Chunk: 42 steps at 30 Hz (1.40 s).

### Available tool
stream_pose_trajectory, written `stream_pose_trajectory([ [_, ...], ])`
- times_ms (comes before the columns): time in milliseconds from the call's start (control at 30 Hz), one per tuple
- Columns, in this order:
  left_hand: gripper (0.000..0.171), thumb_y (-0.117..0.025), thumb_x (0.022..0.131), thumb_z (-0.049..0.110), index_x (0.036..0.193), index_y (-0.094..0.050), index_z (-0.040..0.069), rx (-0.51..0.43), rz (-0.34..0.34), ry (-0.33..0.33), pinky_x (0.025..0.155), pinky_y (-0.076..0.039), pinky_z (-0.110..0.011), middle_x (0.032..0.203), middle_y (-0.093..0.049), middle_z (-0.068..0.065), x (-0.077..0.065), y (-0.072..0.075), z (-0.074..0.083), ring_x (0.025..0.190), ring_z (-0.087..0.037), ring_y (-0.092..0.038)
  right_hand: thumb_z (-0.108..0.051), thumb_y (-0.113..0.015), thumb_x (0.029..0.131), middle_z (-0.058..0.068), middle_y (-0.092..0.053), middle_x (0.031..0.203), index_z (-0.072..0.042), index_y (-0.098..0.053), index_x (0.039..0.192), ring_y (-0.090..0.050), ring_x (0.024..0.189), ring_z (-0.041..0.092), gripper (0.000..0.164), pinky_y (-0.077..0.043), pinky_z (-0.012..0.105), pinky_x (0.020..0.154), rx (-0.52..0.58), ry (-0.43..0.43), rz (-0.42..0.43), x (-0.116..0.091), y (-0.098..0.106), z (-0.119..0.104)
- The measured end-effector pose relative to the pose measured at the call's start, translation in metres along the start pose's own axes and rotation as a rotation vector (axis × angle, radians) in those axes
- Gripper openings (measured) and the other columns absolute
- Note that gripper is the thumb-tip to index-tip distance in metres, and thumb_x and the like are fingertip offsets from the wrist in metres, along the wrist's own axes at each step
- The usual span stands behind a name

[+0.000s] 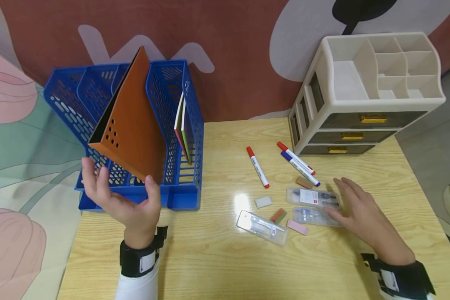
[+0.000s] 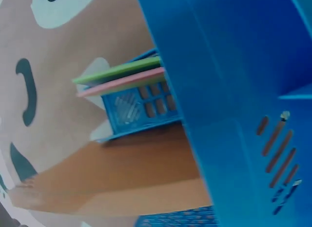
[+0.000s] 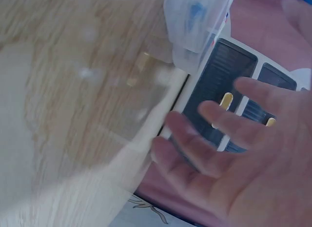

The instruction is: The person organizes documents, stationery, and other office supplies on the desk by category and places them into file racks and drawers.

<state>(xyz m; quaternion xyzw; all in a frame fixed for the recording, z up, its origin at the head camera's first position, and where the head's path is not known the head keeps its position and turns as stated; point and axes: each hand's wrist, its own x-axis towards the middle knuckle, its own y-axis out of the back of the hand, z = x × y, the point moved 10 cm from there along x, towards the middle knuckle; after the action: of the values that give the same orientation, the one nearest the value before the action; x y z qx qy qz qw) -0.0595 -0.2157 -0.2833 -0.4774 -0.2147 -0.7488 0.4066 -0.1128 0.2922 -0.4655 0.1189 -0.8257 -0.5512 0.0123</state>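
Observation:
My left hand [image 1: 125, 204], palm turned up and fingers spread, is just in front of an orange file folder [image 1: 135, 121]. The folder leans in a blue file rack [image 1: 183, 196]; the left wrist view also shows the folder [image 2: 122, 173] and rack, but not the hand. My right hand [image 1: 367, 216] hovers with loosely spread fingers at the right ends of two clear plastic cases, an upper case [image 1: 296, 195] and a lower case [image 1: 311, 216]. Its thumb overlaps the lower one. In the right wrist view that hand [image 3: 243, 154] has nothing between its fingers.
Left of those cases lie another clear case [image 1: 262, 228], a white eraser [image 1: 263, 202], a pink eraser [image 1: 297, 227] and a red marker [image 1: 258, 166]. More markers lie before a white drawer organizer [image 1: 315, 91]. Thin booklets [image 1: 181, 129] stand in the rack's right slot.

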Motion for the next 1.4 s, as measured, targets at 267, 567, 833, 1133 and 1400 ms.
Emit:
stream_pose_trajectory([
  [267,0.037,-0.067,0.095,0.028,0.123,-0.061,0.004,-0.012,-0.063,-0.203,0.117,-0.039,-0.059,0.143,-0.053,-0.019,-0.008,-0.017,0.048,0.136,-0.040,-0.047,-0.081,-0.071,0.074,0.045,-0.029,0.152,-0.007,-0.021,0.164,-0.039,0.123,0.069,0.126,-0.039,0.082,0.093,-0.033,-0.161,-0.191,-0.009,-0.022,0.012],
  [567,0.030,-0.066,0.096,0.017,0.112,-0.066,-0.009,-0.153,-0.370,-0.256,0.116,-0.044,-0.048,0.134,-0.059,-0.032,-0.046,-0.052,0.065,0.129,-0.045,-0.055,-0.075,-0.080,0.070,0.048,-0.025,0.145,-0.001,-0.013,0.163,-0.050,0.113,0.067,0.136,-0.050,0.073,0.082,0.001,-0.188,-0.275,-0.013,-0.035,0.015],
  [833,0.045,-0.072,0.091,0.018,0.129,-0.062,-0.002,-0.160,-0.935,-0.226,0.116,-0.045,-0.048,0.145,-0.055,-0.025,-0.112,-0.101,0.073,0.133,-0.040,-0.055,-0.062,-0.088,0.071,0.045,-0.023,0.142,-0.005,-0.013,0.162,-0.058,0.094,0.054,0.131,-0.054,0.053,0.065,0.028,-0.195,-0.267,-0.012,-0.037,0.013],
  [1133,0.066,-0.073,0.096,0.039,0.155,-0.047,0.020,-0.030,-1.613,-0.278,0.121,-0.038,-0.047,0.166,-0.038,-0.007,-0.217,-0.137,0.097,0.151,-0.032,-0.039,-0.060,-0.085,0.076,0.039,-0.026,0.145,-0.013,-0.028,0.161,-0.056,0.091,0.046,0.113,-0.053,0.045,0.064,0.025,-0.172,-0.241,-0.005,-0.041,0.000],
  [1400,0.065,-0.067,0.101,0.037,0.159,-0.041,0.026,-0.058,-1.780,-0.448,0.115,-0.045,-0.054,0.170,-0.031,0.002,-0.263,-0.147,0.130,0.151,-0.036,-0.039,-0.056,-0.087,0.076,0.042,-0.025,0.146,-0.014,-0.029,0.160,-0.057,0.091,0.049,0.110,-0.055,0.053,0.065,0.039,-0.140,-0.206,-0.002,-0.040,-0.007],
])
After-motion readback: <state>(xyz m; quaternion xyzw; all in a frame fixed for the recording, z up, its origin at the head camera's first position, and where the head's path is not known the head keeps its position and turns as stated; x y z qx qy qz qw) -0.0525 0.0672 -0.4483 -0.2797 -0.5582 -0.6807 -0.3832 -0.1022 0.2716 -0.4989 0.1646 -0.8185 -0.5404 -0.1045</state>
